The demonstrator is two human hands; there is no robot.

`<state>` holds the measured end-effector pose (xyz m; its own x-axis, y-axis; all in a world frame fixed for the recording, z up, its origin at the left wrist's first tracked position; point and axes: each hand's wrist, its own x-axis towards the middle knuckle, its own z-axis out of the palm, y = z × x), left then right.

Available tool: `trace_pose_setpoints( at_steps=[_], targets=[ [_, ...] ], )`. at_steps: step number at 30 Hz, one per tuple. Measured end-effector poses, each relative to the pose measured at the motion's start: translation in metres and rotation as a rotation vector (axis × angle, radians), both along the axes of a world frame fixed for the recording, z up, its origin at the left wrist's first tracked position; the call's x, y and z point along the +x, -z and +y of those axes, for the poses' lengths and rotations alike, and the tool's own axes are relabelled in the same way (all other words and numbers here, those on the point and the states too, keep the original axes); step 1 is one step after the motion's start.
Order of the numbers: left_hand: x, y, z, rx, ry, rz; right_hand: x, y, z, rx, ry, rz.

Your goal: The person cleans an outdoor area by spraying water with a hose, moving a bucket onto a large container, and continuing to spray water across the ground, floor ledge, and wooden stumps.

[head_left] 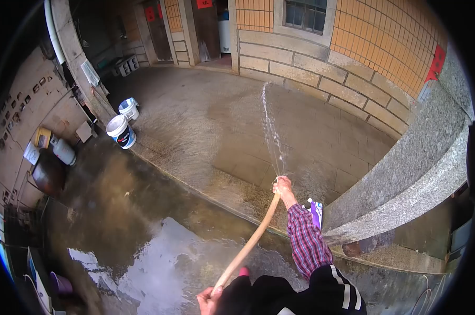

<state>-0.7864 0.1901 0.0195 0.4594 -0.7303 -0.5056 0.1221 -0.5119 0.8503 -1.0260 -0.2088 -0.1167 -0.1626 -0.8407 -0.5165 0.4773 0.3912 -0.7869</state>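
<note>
A labelled bucket [121, 132] stands just beside a smaller pail [128, 109] near a post [75, 50], a cylinder [63, 151] sits beside a dark jar [49, 172], a purple-and-white pack [316, 211] is near a stone column [400, 173], and a window [305, 14] breaks the tiled wall [377, 37].

Tan hose [252, 241], plaid sleeve [307, 239]
The plaid mixes red and dark blue — black clothing [324, 289] has white stripes, wall tiles [390, 39] are orange — white bucket [117, 125], dark label [126, 137].

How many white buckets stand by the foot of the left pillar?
2: the labelled bucket nearer the camera, and the other bucket just behind it. Any behind them would be hidden.
</note>
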Motion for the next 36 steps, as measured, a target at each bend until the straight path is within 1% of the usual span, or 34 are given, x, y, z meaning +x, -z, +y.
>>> trace_pose_setpoints(
  at_steps=[5, 7, 8, 13, 15, 17, 18, 21, 22, 23, 25, 26, 30, 32, 33, 35, 36],
  targets=[
    [0.025, 0.007, -0.004, -0.068, -0.031, -0.006, 0.049, -0.001, -0.021, -0.054, -0.043, -0.049],
    [0.029, 0.0, -0.017, -0.074, -0.086, 0.104, 0.058, 0.001, -0.029, -0.007, 0.006, -0.031],
    [0.031, 0.001, -0.021, -0.075, -0.087, 0.105, 0.058, 0.001, -0.032, -0.007, 0.005, -0.03],
    [0.036, -0.005, -0.04, -0.092, -0.075, 0.128, 0.032, 0.008, -0.027, 0.035, 0.201, -0.088],
    [0.04, 0.013, -0.045, -0.087, -0.004, 0.104, 0.009, 0.013, -0.021, 0.041, 0.28, -0.081],
    [0.044, 0.03, -0.047, -0.047, -0.011, -0.039, -0.011, 0.015, -0.009, 0.005, 0.389, -0.072],
    [0.044, 0.02, -0.06, -0.05, 0.024, 0.089, -0.022, 0.017, -0.003, 0.017, 0.413, -0.064],
    [0.04, -0.001, -0.087, -0.019, 0.14, 0.064, -0.05, 0.023, 0.005, -0.001, 0.513, -0.011],
    [0.039, -0.007, -0.096, 0.025, 0.164, 0.051, -0.055, 0.023, 0.006, 0.0, 0.532, -0.056],
    [0.039, 0.0, -0.099, 0.031, 0.163, 0.047, -0.058, 0.023, 0.007, -0.022, 0.515, -0.039],
    [0.04, 0.007, -0.112, -0.031, 0.055, -0.006, -0.057, 0.021, 0.003, -0.053, 0.553, 0.004],
    [0.046, 0.005, -0.117, -0.003, 0.103, 0.071, -0.056, 0.02, -0.001, -0.048, 0.562, -0.001],
    [0.062, 0.013, -0.145, 0.022, 0.199, 0.066, -0.045, 0.017, -0.026, -0.059, 0.582, 0.021],
    [0.067, 0.017, -0.156, -0.027, 0.184, 0.118, -0.036, 0.016, -0.04, -0.032, 0.619, 0.011],
    [0.069, 0.018, -0.165, -0.012, 0.21, 0.116, -0.032, 0.02, -0.048, -0.103, 0.671, 0.008],
    [0.066, 0.021, -0.172, -0.035, 0.072, 0.04, -0.03, 0.022, -0.051, -0.132, 0.74, -0.006],
    [0.065, 0.022, -0.174, -0.034, 0.074, 0.04, -0.029, 0.023, -0.051, -0.13, 0.742, -0.006]
  ],
)
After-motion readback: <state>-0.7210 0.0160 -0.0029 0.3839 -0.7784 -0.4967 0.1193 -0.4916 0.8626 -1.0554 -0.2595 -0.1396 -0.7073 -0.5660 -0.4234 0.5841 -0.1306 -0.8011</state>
